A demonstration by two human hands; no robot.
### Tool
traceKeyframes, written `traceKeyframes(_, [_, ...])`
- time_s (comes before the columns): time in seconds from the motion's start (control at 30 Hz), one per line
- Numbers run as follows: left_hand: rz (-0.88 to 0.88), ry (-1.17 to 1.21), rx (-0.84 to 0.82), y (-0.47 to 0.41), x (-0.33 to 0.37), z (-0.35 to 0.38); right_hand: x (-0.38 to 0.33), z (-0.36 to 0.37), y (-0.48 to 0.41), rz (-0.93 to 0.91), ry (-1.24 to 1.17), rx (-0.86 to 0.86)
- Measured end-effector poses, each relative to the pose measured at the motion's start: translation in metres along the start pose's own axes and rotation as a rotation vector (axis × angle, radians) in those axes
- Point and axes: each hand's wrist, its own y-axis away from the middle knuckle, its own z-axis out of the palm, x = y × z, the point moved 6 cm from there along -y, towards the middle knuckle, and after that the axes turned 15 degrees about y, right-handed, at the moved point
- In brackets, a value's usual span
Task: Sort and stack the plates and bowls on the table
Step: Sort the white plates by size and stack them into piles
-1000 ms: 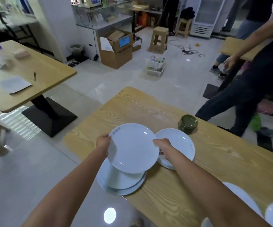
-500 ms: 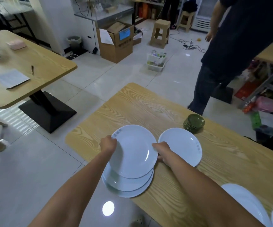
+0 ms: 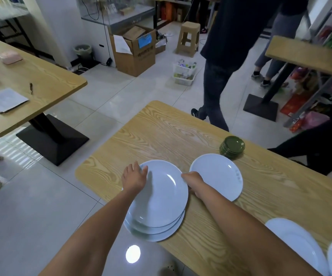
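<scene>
Setting a white plate on the stack at the bench's near-left edge

Resting on the pile at the near-left edge of the bench point(image 3: 161, 136), the top plate point(image 3: 159, 194) sits between both hands. The stack of white plates point(image 3: 155, 233) under it shows two more rims, and its near side hangs out past the bench edge over the floor. The left hand point(image 3: 134, 177) lies on the plate's left rim with its fingers point(image 3: 143, 169) spread flat and loosely open across the far-left edge, touching but not wrapped around it. The right hand point(image 3: 194, 181) meets the plate's right rim; its fingers are tucked under or behind the rim and mostly hidden, so whether they grip the plate cannot be told.

Just beside the stack, toward the bench's middle, a single white plate point(image 3: 218, 174) lies flat, its left edge partly covered by the right hand. Near it, toward the far edge, stands a stack of small green dishes point(image 3: 232, 146). At the near-right corner two more white plates point(image 3: 294, 244) are cut off by the frame.

A person in dark clothes point(image 3: 226, 56) stands on the floor beyond the far edge.
</scene>
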Motion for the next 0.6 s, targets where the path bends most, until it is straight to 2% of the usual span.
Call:
traceKeyframes(0.1, [0.119, -0.106, -0.007, 0.004, 0.012, 0.004, 0.0, -0.018, 0.003, -0.128, 0.273, 0.161])
traceKeyframes(0.23, [0.334, -0.254, -0.019, 0.007, 0.043, 0.022, 0.006, -0.045, 0.022, -0.395, 0.684, 0.376])
traceKeyframes(0.33, [0.492, -0.36, -0.053, 0.013, 0.075, 0.05, 0.026, -0.069, 0.031, -0.487, 0.956, 0.479])
traceKeyframes(0.43, [0.614, -0.417, -0.118, 0.028, 0.111, 0.088, 0.067, -0.098, 0.038, -0.428, 1.069, 0.506])
traceKeyframes(0.6, [0.799, -0.516, -0.237, 0.067, 0.167, 0.167, 0.151, -0.162, 0.057, -0.23, 1.056, 0.573])
